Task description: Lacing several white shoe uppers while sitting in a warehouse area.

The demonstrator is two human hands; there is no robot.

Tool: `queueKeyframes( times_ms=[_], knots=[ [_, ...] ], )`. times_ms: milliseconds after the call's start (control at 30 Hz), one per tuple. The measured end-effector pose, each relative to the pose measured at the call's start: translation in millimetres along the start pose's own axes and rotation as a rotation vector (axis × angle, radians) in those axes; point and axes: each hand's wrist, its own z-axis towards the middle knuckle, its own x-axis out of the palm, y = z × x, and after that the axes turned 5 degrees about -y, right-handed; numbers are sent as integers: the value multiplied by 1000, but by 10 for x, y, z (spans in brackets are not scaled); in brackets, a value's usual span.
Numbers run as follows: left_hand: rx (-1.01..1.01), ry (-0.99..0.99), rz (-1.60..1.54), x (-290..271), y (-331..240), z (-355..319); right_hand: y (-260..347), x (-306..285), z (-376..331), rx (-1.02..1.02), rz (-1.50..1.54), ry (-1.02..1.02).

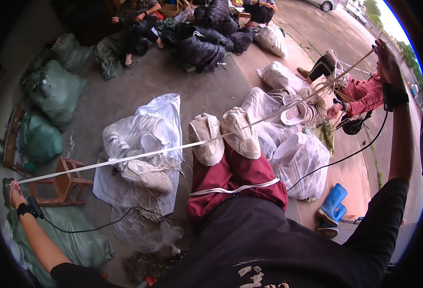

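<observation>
A long white shoelace (139, 154) is pulled taut slantwise across the view, from low on the left to high on the right. My left hand (16, 194) pinches one end, far out to the left. Raised at the far right, my right hand (389, 62) grips the other end. Below the lace, two off-white sneakers rest on my knees: the left sneaker (205, 144) and the right sneaker (241, 137). The taut lace passes over them. Another white lace (235, 189) lies loose across my maroon trousers (211, 178). Both wrists carry dark bands with cables.
Shoes in clear plastic (144, 132) lie on a white sheet to the left. Bagged shoes (298, 158) and stacked shoe parts (302, 113) sit to the right, beside a co-worker's pink sleeve (367, 96). Green sacks (53, 91), a wooden stool (67, 182) and blue boots (334, 204) stand around.
</observation>
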Motion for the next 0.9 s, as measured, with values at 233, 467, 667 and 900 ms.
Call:
queueKeyframes(
  times_ms=[233,467,667,900],
  knots=[
    [0,-20,-40,-123,91,-6,-91,171,87,141,763,1],
    [-8,-33,-142,-270,163,117,144,238,154,145,702,-6],
    [-2,44,-145,-2,-118,7,495,659,911,-13,501,-76],
    [276,280,-210,1261,-1497,-665,1893,621,1289,-499,-206,-146]
  ],
)
